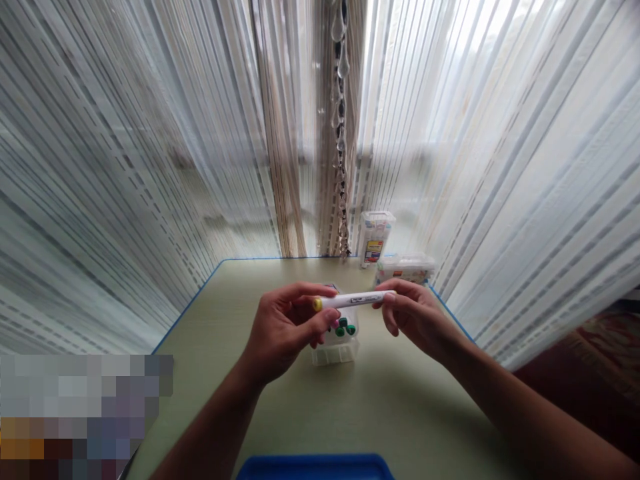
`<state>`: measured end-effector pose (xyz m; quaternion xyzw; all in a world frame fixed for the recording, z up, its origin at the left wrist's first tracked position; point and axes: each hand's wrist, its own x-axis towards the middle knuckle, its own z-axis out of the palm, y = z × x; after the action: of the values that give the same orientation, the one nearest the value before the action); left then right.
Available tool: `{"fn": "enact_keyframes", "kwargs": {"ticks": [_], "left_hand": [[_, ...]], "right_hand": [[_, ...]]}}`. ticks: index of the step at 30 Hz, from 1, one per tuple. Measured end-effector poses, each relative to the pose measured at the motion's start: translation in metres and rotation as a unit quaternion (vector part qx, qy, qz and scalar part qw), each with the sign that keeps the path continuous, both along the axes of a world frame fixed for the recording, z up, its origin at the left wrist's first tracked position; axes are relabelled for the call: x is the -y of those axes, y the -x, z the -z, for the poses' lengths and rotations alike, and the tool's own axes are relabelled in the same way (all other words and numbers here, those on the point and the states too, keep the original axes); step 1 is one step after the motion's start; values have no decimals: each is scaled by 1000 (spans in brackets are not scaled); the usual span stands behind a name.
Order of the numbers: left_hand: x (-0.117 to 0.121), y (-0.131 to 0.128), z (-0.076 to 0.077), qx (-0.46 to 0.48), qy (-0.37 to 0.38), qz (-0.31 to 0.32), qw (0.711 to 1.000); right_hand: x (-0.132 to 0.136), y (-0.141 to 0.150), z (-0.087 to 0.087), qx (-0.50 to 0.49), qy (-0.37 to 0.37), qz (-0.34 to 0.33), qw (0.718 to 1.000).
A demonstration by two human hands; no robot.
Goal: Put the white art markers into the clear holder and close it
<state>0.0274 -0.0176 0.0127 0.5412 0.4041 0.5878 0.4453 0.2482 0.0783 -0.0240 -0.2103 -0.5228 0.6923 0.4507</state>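
Note:
Between my two hands a white marker pen with a yellow end is held almost level above the table. Thumb and fingers of my left hand pinch it near the yellow end. At the other end, the fingertips of my right hand grip it. Below the marker stands a clear plastic box, partly covered by my left hand. Several markers with green ends and a pink one show inside it.
Two more clear plastic boxes, one upright and one lying low, stand at the table's back right. A blue tray edge shows at the front. String curtains hang behind the blue-edged green table.

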Motion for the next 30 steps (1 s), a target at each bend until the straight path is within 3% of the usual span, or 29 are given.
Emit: {"fn": "enact_keyframes", "kwargs": {"ticks": [17,30], "left_hand": [[0,0,3,18,-5,26,1000],[-6,8,2,-55,19,-41,997]], "right_hand": [[-2,1,6,18,14,-7,1000],[12,2,-6,-32,-56,99,993]]}}
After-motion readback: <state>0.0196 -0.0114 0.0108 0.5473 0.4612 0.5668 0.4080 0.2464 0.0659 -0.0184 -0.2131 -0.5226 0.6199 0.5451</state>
